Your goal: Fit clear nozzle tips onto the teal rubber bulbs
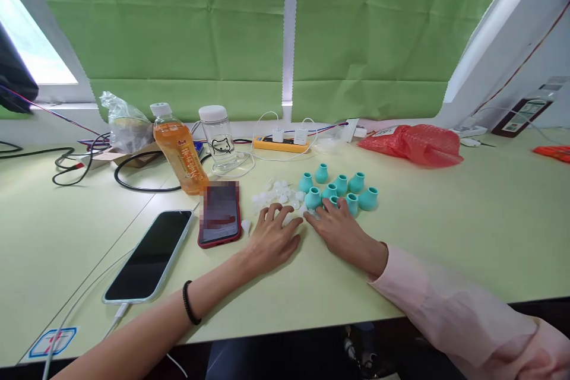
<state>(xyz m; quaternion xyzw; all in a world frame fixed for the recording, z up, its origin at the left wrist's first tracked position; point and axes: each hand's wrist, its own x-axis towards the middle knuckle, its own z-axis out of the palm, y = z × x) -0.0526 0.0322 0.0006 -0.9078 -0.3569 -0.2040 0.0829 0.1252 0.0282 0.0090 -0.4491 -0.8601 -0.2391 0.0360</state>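
Note:
In the middle of the table, my left hand (272, 238) rests palm down, its bent fingers apart at the near edge of a loose pile of small white translucent plastic pieces (281, 189). Beside it, my right hand (341, 233) reaches in from the right with spread fingers. Its fingertips are at the near side of a cluster of small teal vase-shaped pieces (329, 191) with round open mouths, partly covering one of them. The thumb side lies close to the white pieces. One white teardrop-shaped piece (246, 226) lies apart, left of my left hand.
A red-cased phone (219, 217) and a larger charging phone (150, 256) lie to the left. Behind them stand a tilted orange drink bottle (180, 151) and a clear jar (218, 141). At the back are a yellow power strip (262, 143), cables, and a red bubble-wrap bag (414, 143).

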